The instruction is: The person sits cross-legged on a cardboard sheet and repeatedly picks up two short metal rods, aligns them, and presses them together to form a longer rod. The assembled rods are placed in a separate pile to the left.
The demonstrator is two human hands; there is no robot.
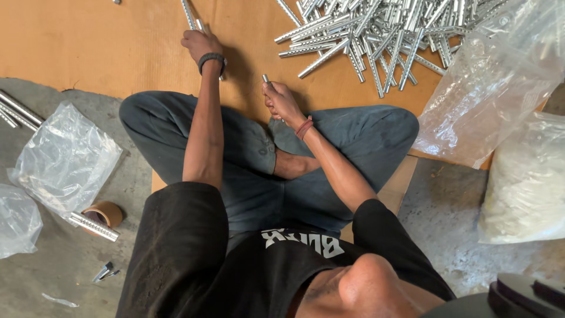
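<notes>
Cross-legged on the cardboard, we had both hands wrapped around metal.

Our left hand (pixel 199 44), up at eleven o'clock, was clamped on a notched metal rod (pixel 189 15) that ran away toward twelve. Our right hand (pixel 281 101), near the centre over our knees, was closed in a fist around a short metal piece (pixel 266 78), only its tip poking out at the top. The two hands were well apart. At one o'clock lay the big pile of notched rods (pixel 376 35) on the brown cardboard sheet (pixel 88 41), with clear plastic bags (pixel 488 88) just beside it at two and three. Over at eight o'clock sat a tape roll (pixel 107 213), touching one more loose rod (pixel 93 227), near a crumpled plastic bag (pixel 65 159).
</notes>
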